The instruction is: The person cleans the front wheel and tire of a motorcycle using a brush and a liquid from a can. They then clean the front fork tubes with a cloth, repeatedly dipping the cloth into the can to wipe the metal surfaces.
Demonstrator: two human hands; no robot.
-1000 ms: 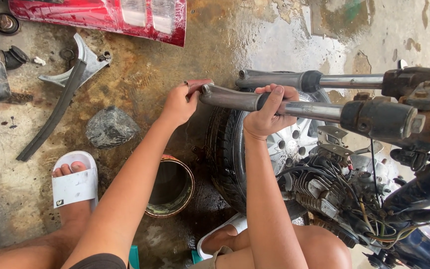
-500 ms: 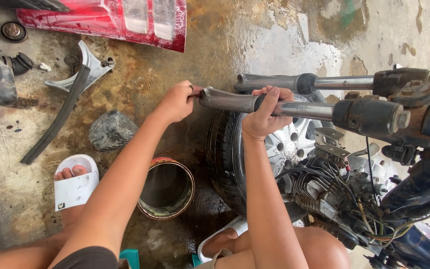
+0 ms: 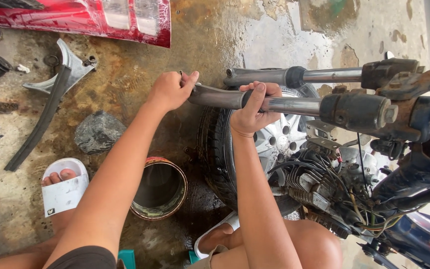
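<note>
Both hands, left hand (image 3: 169,91) and right hand (image 3: 253,109), grip fork tube (image 3: 220,96) above tyre (image 3: 214,149)

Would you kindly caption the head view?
Left hand at the fork tube's end, right hand gripping it above the wheel.

Red panel (image 3: 83,17), white sandal (image 3: 64,192) (rust-brown can (image 3: 159,188)), grey fork tube (image 3: 235,99).

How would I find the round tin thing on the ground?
Start at the motorbike wheel in the middle. Just left of the tyre, under the person's left arm, a rusty tin can stands open on the wet concrete floor. Unlike the grey rock and the white sandal nearby, it is a hollow ring with a dark inside.
</note>
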